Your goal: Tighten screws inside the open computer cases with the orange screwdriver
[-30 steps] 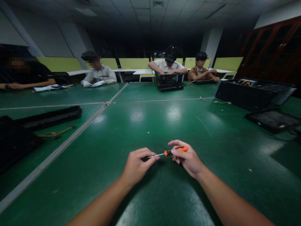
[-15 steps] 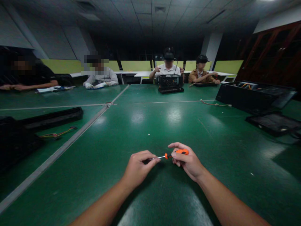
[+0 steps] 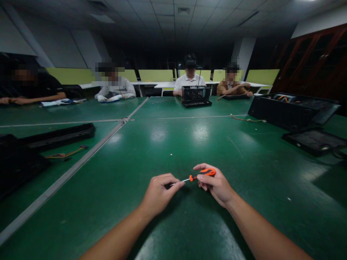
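Observation:
A screwdriver (image 3: 208,172) with an orange and black handle is held level just above the green table (image 3: 162,231). My right hand (image 3: 215,182) grips its handle between thumb and fingers, the index finger stretched out past it. My left hand (image 3: 161,189) pinches the thin metal shaft, so the tip is largely covered by its fingers. Both forearms reach in from the bottom edge.
At right stands a black computer case (image 3: 282,110), with a black panel (image 3: 314,141) before it and a loose cable (image 3: 248,117) beside it. Black parts (image 3: 59,136) lie left of a metal strip (image 3: 67,169). Several people sit opposite, one behind another case (image 3: 196,94).
The screwdriver handle has turned a little in my right hand, its black markings shifting. My left hand stays on the shaft. The person opposite has lowered their hands beside the case.

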The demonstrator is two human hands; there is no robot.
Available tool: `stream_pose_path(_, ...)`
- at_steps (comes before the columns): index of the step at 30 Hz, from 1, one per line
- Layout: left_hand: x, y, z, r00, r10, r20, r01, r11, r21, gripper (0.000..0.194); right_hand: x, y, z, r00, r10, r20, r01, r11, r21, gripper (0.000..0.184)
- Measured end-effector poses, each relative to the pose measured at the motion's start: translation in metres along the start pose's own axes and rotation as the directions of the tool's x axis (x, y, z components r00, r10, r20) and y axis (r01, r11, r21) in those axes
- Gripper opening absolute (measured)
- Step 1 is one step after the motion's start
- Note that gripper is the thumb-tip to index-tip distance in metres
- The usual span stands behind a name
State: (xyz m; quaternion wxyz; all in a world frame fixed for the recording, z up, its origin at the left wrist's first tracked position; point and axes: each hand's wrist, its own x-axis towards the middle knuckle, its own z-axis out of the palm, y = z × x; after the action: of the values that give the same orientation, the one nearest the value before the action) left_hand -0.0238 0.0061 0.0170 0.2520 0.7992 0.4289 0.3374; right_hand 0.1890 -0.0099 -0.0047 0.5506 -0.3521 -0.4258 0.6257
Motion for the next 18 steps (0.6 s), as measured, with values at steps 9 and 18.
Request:
stream_pose_path(9,0.0014,0.0004,0.0001,0.999,0.008,0.031,-0.009,1.0,0.023,0.037,0.0016,0.0001,0.0025,1.0,0.011,-0.03,-0.01,0.999,0.032,0.037)
stream_pose_path(18,0.0004,-0.0013,0.0021,0.999,0.006,0.04,-0.008,0.999,0.034,0.036,0.0018,-0.001,0.003,0.999,0.024,-0.034,-0.024,1.0,0.009,0.039)
